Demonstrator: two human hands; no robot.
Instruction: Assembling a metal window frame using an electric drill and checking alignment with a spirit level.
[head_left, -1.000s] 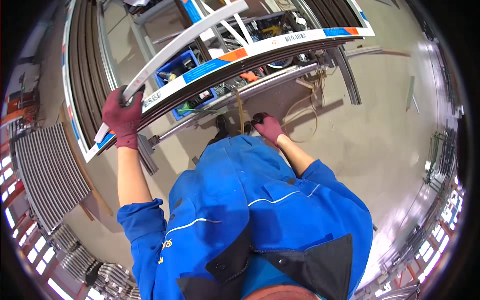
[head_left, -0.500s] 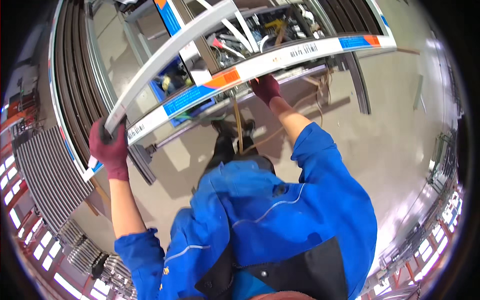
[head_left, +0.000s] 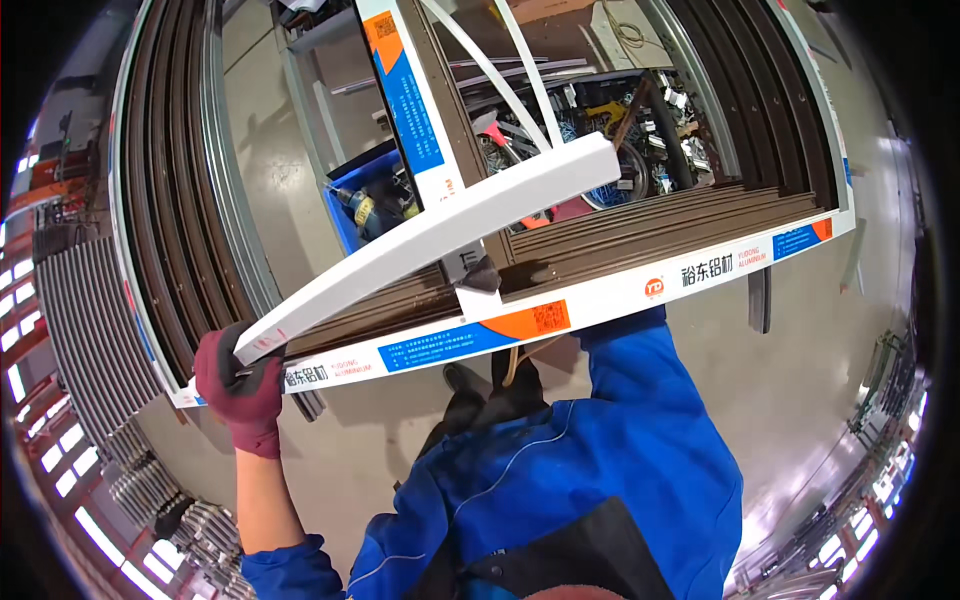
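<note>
Since earlier, long white aluminium bar swung higher above brown frame. Left hand fingers clamp its end; right hand hidden, grip unknowable. Risk: one-ended hold, bar could tip.

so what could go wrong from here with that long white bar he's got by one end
The left hand grips the long white bar only at its near end, so the far tip could swing down into the blue bin of tools or the cluttered parts. The right hand is hidden behind the frame, so pinching there is possible.
</note>
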